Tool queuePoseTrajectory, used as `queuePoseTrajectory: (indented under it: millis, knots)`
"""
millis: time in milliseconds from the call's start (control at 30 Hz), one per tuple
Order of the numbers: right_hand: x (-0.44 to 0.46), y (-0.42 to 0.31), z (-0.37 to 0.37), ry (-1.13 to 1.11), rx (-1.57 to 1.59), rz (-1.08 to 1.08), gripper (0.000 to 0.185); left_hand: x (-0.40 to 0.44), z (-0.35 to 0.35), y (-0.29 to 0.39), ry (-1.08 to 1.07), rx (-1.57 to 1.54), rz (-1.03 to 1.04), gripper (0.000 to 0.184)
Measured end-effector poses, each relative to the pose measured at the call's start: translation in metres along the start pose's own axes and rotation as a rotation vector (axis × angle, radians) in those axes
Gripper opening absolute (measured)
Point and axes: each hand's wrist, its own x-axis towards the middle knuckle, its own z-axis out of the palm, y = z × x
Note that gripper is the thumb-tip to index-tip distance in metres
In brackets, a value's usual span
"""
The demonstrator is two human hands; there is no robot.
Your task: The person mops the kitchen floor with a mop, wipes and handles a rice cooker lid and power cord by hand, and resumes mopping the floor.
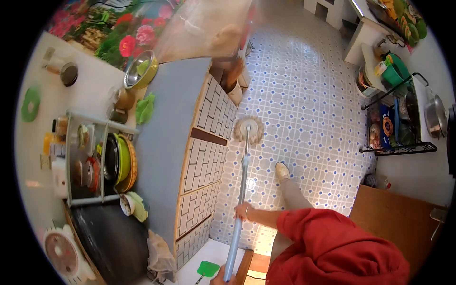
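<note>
Both of my hands are closed around the long pale-blue and silver handle of a mop [243, 185]. My right hand [243, 211], with a bracelet at its wrist, grips the handle around its middle. At the bottom edge, my left hand [222, 277] is wrapped round the upper end and is partly cut off by the frame. The round, stringy mop head [248, 130] rests on the patterned tile floor [304, 99], close beside the tiled cabinet fronts [204, 156]. A green fly swatter [208, 269] lies on a white surface left of my left hand.
The grey counter [164, 142] runs along the left, with a dish rack [88, 156] and a metal bowl [141, 69]. A black rack [399, 147] with goods stands at right. A wooden door [399, 218] is lower right. My shoe [282, 170] stands right of the mop.
</note>
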Motion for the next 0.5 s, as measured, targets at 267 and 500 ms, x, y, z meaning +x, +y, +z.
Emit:
queuePoseTrajectory:
  millis: [267, 500]
  knots:
    - [0.084, 0.127, -0.219, 0.382, 0.523, 0.280, 0.016, 0.212, 0.012, 0.147, -0.130, -0.079, -0.077, 0.041]
    - [0.057, 0.143, -0.312, 0.598, 1.194, 0.671, 0.021, 0.251, 0.046, 0.198, -0.156, -0.050, -0.004, 0.047]
